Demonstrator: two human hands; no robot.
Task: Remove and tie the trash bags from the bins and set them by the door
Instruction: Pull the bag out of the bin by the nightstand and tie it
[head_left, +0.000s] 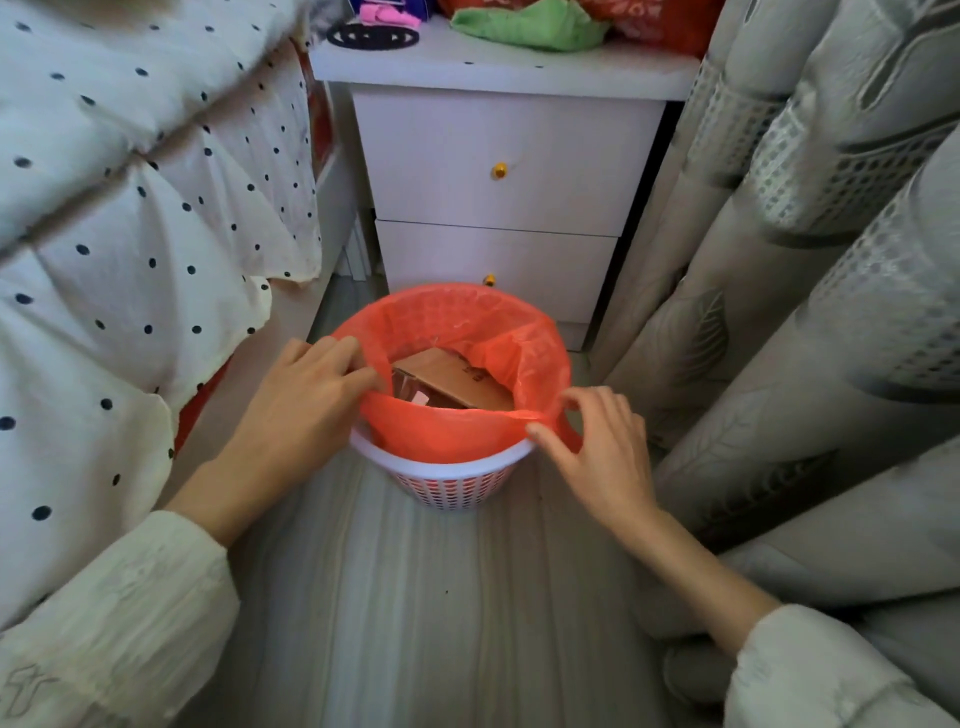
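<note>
- Orange-red thin plastic trash bag (431, 436) lines a round white perforated plastic bin (452, 486); near edge of bag is already lifted off the rim, far edge is draped over it.
- Left hand (301, 395) at bag's left edge, fingers curled, pinching the plastic w/ thumb and fingertips.
- Right hand (592, 441) at bag's right edge, thumb and forefinger pinching the plastic just above the bin rim; other fingers loosely arched.
- Brown cardboard piece (452, 376) lies inside bag, btwn the two hands.
- Bin stands on pale grey wood-grain floor (415, 597), just in front of white two-drawer nightstand w/ gold knobs (498, 171).
- White black-dotted bedspread (130, 208) at left, grey patterned curtains (810, 260) at right.
- Green cloth (530, 26) on nightstand top.
</note>
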